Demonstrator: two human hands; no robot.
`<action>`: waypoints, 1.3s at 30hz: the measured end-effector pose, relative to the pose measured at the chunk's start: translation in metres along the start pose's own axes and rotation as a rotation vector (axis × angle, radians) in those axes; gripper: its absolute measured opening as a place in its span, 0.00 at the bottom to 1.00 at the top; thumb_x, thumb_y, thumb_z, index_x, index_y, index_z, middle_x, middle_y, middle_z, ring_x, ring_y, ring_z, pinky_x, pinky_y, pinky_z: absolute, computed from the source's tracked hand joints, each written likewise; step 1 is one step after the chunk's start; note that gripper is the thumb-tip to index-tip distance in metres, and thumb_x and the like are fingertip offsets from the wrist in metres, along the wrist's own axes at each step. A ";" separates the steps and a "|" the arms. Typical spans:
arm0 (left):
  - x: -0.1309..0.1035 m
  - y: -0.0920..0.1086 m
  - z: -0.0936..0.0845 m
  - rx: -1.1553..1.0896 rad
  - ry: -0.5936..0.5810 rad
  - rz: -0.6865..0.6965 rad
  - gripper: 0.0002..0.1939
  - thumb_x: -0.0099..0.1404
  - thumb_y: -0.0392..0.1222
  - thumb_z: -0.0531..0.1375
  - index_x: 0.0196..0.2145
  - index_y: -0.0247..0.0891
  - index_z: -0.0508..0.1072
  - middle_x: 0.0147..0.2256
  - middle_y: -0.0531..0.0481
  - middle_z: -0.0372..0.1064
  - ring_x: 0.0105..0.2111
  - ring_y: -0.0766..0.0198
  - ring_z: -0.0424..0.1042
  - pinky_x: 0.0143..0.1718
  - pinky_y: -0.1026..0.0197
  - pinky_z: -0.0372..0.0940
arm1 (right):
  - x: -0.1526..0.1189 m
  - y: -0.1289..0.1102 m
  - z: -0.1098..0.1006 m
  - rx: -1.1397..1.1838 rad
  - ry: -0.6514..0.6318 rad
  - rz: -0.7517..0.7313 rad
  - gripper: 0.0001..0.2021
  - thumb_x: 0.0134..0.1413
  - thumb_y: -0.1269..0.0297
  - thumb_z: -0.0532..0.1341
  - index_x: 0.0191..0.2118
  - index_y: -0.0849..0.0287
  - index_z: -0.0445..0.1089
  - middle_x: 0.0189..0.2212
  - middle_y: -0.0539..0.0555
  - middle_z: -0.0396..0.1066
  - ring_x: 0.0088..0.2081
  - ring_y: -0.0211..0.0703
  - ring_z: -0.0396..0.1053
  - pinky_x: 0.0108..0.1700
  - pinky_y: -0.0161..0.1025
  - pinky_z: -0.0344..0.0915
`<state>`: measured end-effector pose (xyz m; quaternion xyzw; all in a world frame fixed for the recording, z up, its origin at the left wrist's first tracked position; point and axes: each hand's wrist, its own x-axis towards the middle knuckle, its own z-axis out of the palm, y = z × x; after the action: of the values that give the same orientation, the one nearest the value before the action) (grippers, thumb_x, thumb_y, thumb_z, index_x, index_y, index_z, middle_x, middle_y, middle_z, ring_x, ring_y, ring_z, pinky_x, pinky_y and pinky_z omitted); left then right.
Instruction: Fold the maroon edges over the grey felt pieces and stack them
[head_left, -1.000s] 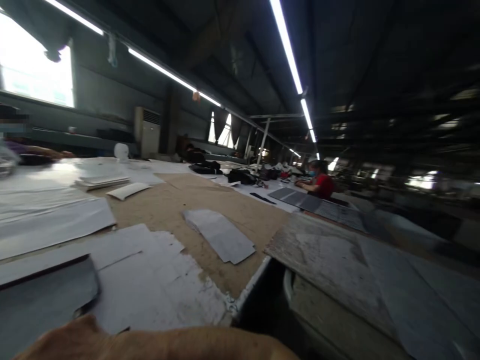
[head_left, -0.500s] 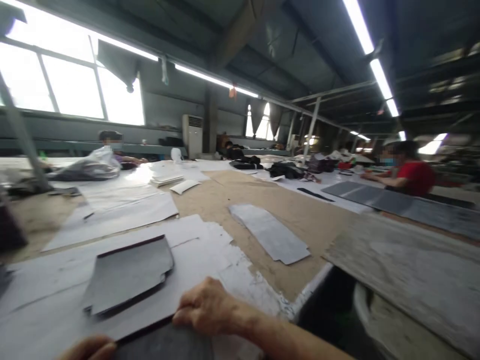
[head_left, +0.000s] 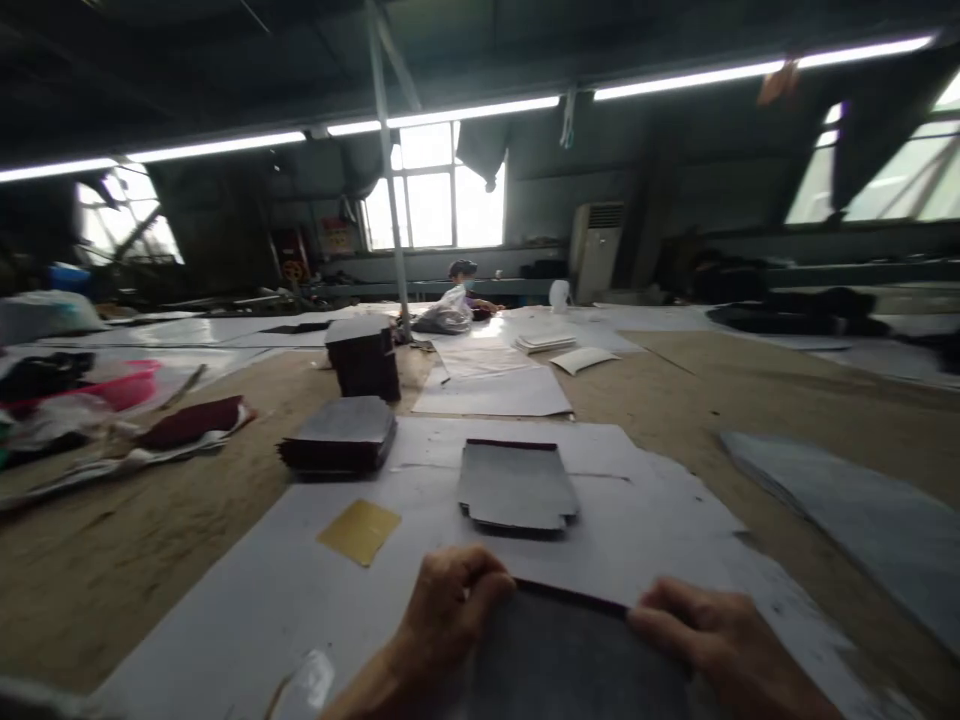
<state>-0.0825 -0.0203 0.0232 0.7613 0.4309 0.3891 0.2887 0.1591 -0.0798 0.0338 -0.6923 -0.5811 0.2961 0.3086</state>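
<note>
A dark grey sheet with a black folded top edge lies at the bottom of the view. My left hand pinches its upper left corner between thumb and fingers. At the upper right corner, my right hand grips the same edge. Just beyond them a lighter grey cut piece with notched corners and a dark rim lies on white paper. To its left are a yellow square and a stack of grey-topped dark pieces.
A taller dark stack stands behind, near a pole. Grey sheets lie at the right. A pink basket and maroon cloth are on the left. A person sits at the far side.
The view has swung to the left, bringing the dark stacks, yellow square and pink basket into sight. Both hands still hold the sheet, and my left hand now shows fully.
</note>
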 end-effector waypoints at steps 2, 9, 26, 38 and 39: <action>-0.002 -0.002 -0.003 -0.028 -0.036 -0.021 0.09 0.59 0.41 0.57 0.25 0.35 0.73 0.22 0.53 0.68 0.25 0.67 0.65 0.30 0.66 0.57 | -0.002 -0.006 0.000 0.021 0.020 0.031 0.13 0.43 0.54 0.57 0.19 0.59 0.64 0.16 0.48 0.60 0.22 0.36 0.58 0.25 0.32 0.54; 0.003 -0.007 -0.020 -0.389 -0.194 -0.305 0.17 0.54 0.51 0.59 0.27 0.32 0.73 0.19 0.53 0.63 0.21 0.69 0.60 0.23 0.68 0.56 | 0.003 -0.035 -0.013 0.270 -0.049 0.011 0.11 0.41 0.57 0.57 0.22 0.61 0.63 0.17 0.46 0.56 0.20 0.31 0.52 0.22 0.29 0.51; 0.161 -0.061 -0.011 0.229 0.116 -0.130 0.11 0.60 0.45 0.58 0.31 0.34 0.72 0.31 0.50 0.71 0.34 0.64 0.69 0.42 0.55 0.62 | 0.170 -0.047 0.012 -0.231 0.304 -0.094 0.12 0.57 0.58 0.56 0.32 0.63 0.66 0.28 0.50 0.66 0.32 0.37 0.65 0.39 0.40 0.63; 0.155 -0.073 0.001 0.318 0.269 0.050 0.14 0.57 0.49 0.56 0.28 0.38 0.75 0.33 0.51 0.69 0.31 0.65 0.68 0.34 0.64 0.63 | 0.166 -0.036 0.025 -0.344 0.414 -0.149 0.11 0.58 0.60 0.55 0.35 0.63 0.67 0.36 0.54 0.67 0.41 0.41 0.65 0.45 0.44 0.62; 0.153 -0.074 0.001 0.293 0.268 0.061 0.15 0.57 0.51 0.55 0.27 0.37 0.75 0.33 0.51 0.69 0.30 0.65 0.68 0.33 0.64 0.63 | 0.166 -0.035 0.027 -0.358 0.409 -0.150 0.11 0.58 0.59 0.56 0.36 0.63 0.67 0.38 0.54 0.67 0.41 0.41 0.65 0.45 0.44 0.62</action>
<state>-0.0635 0.1485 0.0182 0.7491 0.4942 0.4289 0.1030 0.1416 0.0915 0.0352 -0.7363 -0.5995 0.0194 0.3133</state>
